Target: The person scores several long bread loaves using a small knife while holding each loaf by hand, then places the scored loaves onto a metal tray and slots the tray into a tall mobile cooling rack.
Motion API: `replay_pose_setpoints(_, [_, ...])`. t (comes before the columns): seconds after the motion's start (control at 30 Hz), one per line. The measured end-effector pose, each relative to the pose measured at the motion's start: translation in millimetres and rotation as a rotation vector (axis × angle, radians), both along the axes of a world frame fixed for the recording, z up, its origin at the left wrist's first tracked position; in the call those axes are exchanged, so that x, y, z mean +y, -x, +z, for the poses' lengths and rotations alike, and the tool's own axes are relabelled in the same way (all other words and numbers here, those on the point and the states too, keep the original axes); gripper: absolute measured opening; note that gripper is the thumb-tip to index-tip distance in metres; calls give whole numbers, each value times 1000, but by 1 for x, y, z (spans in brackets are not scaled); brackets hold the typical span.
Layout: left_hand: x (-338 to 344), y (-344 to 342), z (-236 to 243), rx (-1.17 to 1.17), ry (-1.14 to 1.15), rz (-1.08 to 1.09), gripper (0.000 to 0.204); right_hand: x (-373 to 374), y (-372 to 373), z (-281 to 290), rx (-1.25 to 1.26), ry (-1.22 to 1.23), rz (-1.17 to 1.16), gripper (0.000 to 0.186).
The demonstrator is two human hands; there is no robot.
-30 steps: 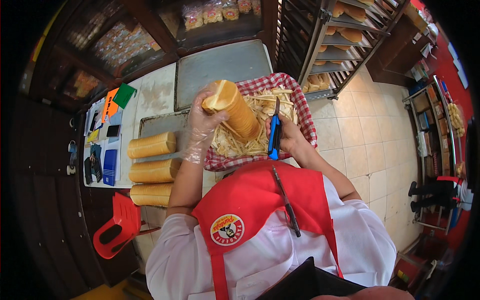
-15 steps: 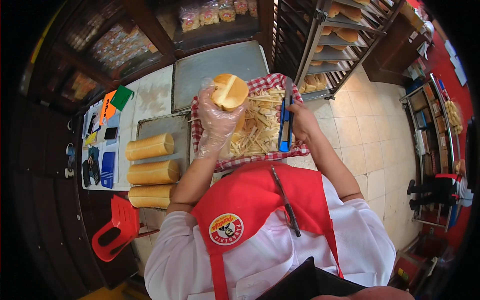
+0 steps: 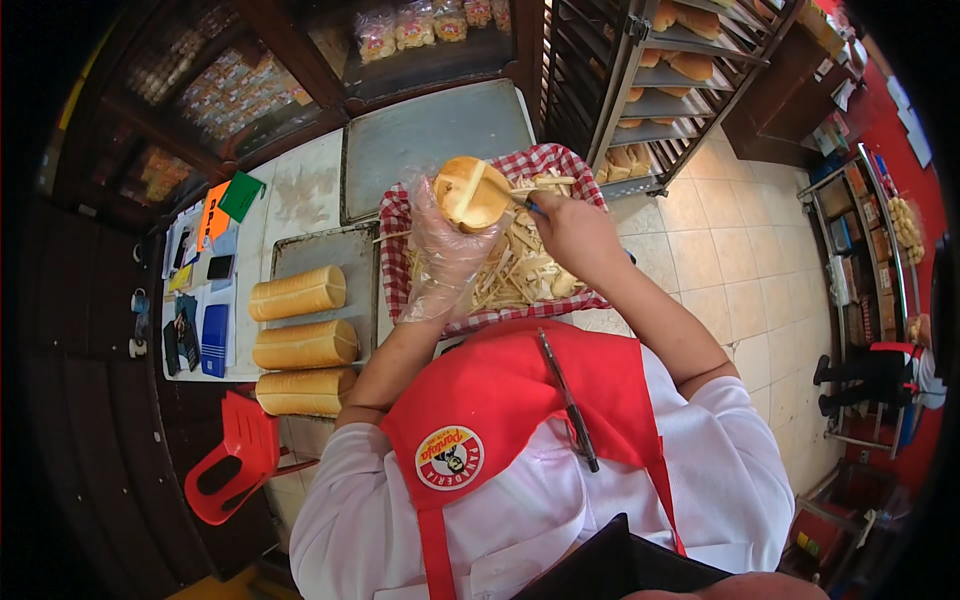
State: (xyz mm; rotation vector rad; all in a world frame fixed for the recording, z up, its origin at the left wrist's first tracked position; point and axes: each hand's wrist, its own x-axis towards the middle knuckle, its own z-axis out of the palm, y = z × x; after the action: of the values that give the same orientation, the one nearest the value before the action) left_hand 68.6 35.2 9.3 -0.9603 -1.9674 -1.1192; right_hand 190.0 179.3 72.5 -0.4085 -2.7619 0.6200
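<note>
My left hand [image 3: 445,245], in a clear plastic glove, grips a loaf of bread [image 3: 470,200] upright over a basket. The loaf's round golden end faces up, with a pale strip running across it. My right hand [image 3: 580,240], bare, is closed around a blue utility knife [image 3: 536,208], mostly hidden by the fingers. Its blade end is at the right edge of the loaf's top, where a pale strip of crust [image 3: 545,184] sticks out. Beneath both hands, the basket lined with red-and-white checked cloth [image 3: 395,275] is filled with thin bread strips [image 3: 525,265].
Three long loaves [image 3: 305,345] lie to the left on a metal tray [image 3: 310,245]. Another flat tray [image 3: 430,140] covers the table's far side. A rack of bread [image 3: 670,90] stands at far right. Phone, papers and a blue case [image 3: 214,340] sit at left, near a red chair [image 3: 240,450].
My right hand has moved left with the knife, from beside the basket's right rim to the loaf's top. The loaf has shifted slightly right and down in my left hand.
</note>
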Motion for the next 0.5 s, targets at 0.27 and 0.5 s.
replay_pose_setpoints(0.27, [0, 0, 9, -120, -2, -66, 112, 6, 4, 4, -49, -60, -13, 23])
replay_pose_setpoints(0.5, [2, -1, 14, -297, -7, -108, 109, 9, 3, 4, -22, -30, -23, 18])
